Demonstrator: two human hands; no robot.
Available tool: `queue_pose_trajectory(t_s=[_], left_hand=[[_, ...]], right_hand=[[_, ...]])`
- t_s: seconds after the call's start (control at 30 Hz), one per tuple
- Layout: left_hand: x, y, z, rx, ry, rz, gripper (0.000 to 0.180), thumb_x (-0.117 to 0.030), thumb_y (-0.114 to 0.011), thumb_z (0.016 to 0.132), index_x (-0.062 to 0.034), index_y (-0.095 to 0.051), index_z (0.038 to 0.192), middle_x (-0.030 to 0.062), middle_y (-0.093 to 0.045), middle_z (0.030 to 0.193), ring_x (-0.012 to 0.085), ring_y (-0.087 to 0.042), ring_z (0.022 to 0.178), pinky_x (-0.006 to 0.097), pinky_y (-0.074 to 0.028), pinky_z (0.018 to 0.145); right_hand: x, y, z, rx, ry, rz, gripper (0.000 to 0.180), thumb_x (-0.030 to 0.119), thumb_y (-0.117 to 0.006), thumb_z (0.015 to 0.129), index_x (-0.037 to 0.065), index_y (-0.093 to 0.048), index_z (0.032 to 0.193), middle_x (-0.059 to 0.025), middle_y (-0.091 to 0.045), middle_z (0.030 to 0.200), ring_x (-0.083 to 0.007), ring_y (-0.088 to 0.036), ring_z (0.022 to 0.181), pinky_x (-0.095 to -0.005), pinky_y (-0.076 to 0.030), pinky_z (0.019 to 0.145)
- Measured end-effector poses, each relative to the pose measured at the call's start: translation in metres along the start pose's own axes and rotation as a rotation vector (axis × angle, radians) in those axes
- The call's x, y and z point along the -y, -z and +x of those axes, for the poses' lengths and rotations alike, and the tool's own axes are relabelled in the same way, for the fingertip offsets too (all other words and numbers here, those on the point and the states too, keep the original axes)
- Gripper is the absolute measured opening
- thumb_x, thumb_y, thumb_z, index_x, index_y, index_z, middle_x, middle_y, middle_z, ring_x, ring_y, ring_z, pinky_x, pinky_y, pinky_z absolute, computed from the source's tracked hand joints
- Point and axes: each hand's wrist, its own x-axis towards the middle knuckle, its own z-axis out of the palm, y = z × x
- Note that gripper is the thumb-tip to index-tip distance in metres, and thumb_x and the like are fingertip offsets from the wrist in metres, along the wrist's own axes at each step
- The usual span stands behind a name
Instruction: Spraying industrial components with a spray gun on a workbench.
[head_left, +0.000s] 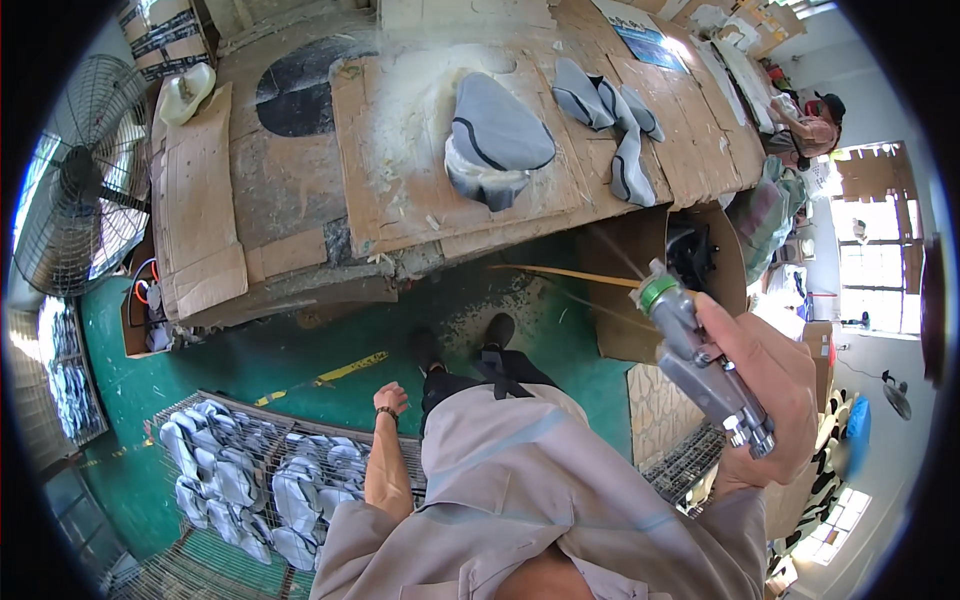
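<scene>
Right hand [778,395] grips spray gun [705,368], clear of tabletop [285,185] edge; my left hand [391,398] hangs loosely open. Grey pad [505,118] lies inside edge, open room leftward.

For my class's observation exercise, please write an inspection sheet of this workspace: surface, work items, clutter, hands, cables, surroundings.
Surface: worktable covered with cardboard, stained and marked with pale residue.
Work items: spray gun; stacked grey pieces near the table's middle, with loose grey pieces to their right.
Clutter: pale, bowl-like object at the table's left; open carton by the table's front edge, holding something black.
Hands: right hand grips the spray gun; left hand hangs low, holding nothing visible.
Cables: yellow hose or strip by the carton; ends untraceable.
Surroundings: caged fan left; co-worker far right; green floor; loaded wire racks.
</scene>
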Motion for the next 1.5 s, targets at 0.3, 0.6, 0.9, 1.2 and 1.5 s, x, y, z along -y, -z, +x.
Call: queue_pose_trajectory(t_s=[0.3,0.6,0.9,1.2,1.5], left_hand=[[-0.028,-0.018,-0.007,0.034,-0.107,0.046,0.025,-0.011,-0.064,0.095,-0.0107,-0.069,0.12,0.0057,-0.074,0.096,0.0206,-0.071,0.081,0.041,-0.058,0.068],[-0.203,-0.135,-0.091,0.062,-1.039,-0.076,0.03,-0.019,-0.074,0.096,-0.0025,-0.071,0.121,0.004,-0.073,0.101,0.0105,-0.067,0.09,0.026,-0.054,0.078],[-0.423,-0.31,-0.247,-0.274,-1.647,0.481,0.031,-0.024,-0.073,0.09,-0.0124,-0.075,0.118,0.0138,-0.07,0.124,0.0324,-0.064,0.116,0.042,-0.049,0.102],[-0.458,-0.329,-0.227,-0.325,-1.603,0.882,0.033,-0.03,-0.083,0.079,-0.018,-0.08,0.11,0.0121,-0.071,0.123,0.03,-0.061,0.121,0.041,-0.046,0.106],[-0.46,-0.325,-0.205,-0.363,-1.542,0.914,0.041,-0.03,-0.088,0.072,-0.0242,-0.081,0.112,0.0142,-0.065,0.136,0.0308,-0.058,0.129,0.043,-0.044,0.11]], right_hand=[[-0.02,0.012,-0.046,0.12,0.134,0.002,0.066,0.005,-0.076,0.071,-0.01,-0.062,0.133,-0.0147,-0.068,0.084,-0.0272,-0.067,0.067,-0.036,-0.053,0.058],[-0.111,0.027,-0.088,0.119,0.071,0.122,0.07,0.009,-0.076,0.073,-0.01,-0.058,0.138,-0.016,-0.067,0.086,-0.03,-0.067,0.07,-0.0386,-0.055,0.063],[-0.212,0.041,-0.112,0.129,0.05,0.322,0.077,0.015,-0.076,0.073,-0.009,-0.054,0.142,-0.0172,-0.067,0.093,-0.0312,-0.066,0.074,-0.0397,-0.054,0.065],[-0.3,0.029,-0.118,0.121,0.035,0.497,0.076,0.015,-0.074,0.071,-0.009,-0.055,0.141,-0.0148,-0.068,0.089,-0.0303,-0.066,0.071,-0.0376,-0.052,0.059],[-0.354,0.027,-0.113,0.043,-0.014,0.556,0.076,0.019,-0.074,0.074,-0.008,-0.055,0.142,-0.0164,-0.069,0.09,-0.0316,-0.067,0.071,-0.038,-0.053,0.063]])
